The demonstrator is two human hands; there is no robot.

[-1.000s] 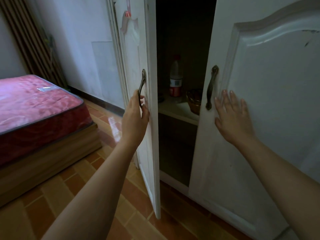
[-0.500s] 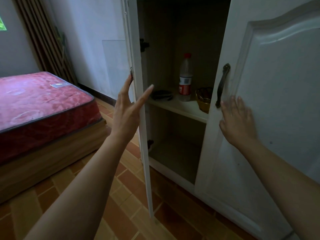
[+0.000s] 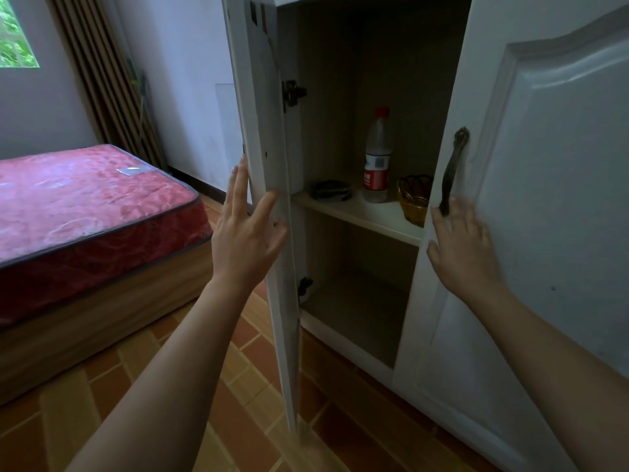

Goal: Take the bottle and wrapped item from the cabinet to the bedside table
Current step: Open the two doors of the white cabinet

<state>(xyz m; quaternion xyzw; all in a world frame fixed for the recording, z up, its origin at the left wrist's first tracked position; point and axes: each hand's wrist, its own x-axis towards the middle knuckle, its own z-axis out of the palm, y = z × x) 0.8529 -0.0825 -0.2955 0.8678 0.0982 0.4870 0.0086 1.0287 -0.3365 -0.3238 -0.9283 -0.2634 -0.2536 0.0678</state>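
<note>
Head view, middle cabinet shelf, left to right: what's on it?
Dark flat wrapped item → clear plastic bottle with red cap and label → gold wire basket

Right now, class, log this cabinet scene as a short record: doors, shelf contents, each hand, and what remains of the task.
Doors: left door and right door both open.
Contents: on the shelf, an upright bottle with red cap and label; dark wrapped item to its left; gold wire basket to its right, partly behind the right door.
Hands: left hand touches the left door's edge, fingers straight; right hand lies flat on the right door, by its handle.
Remaining: both items on the shelf, unheld.
Elsewhere: red mattress on a wooden base.
</note>
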